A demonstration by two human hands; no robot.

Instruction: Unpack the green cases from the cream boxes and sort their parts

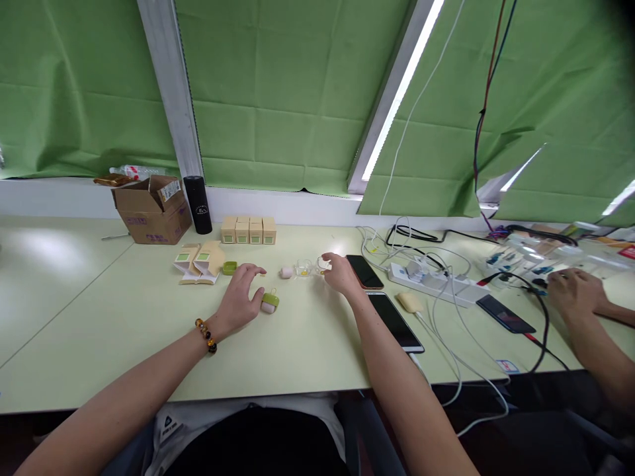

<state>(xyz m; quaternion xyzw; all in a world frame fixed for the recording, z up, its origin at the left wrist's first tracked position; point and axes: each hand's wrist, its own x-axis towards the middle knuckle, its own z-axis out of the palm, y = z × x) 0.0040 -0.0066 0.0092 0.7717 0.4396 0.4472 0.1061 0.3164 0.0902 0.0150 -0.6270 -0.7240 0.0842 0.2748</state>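
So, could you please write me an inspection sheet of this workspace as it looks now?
Surface: pale green table.
Job's things: small pink-and-green gadget by left hand; clear plastic pieces by right hand; four tan boxes in a row.
Clutter: brown cardboard carton, black cylinder, two phones.
Hands: left hand flat, open; right hand reaching, grip unclear.
Cables: white power strip, tangled leads.
Surroundings: green curtains; another person's hand.

A small pink-and-green item (pixel 270 303) lies mid-desk, and clear, seemingly plastic pieces (pixel 308 268) are set nearer the desk's far edge.
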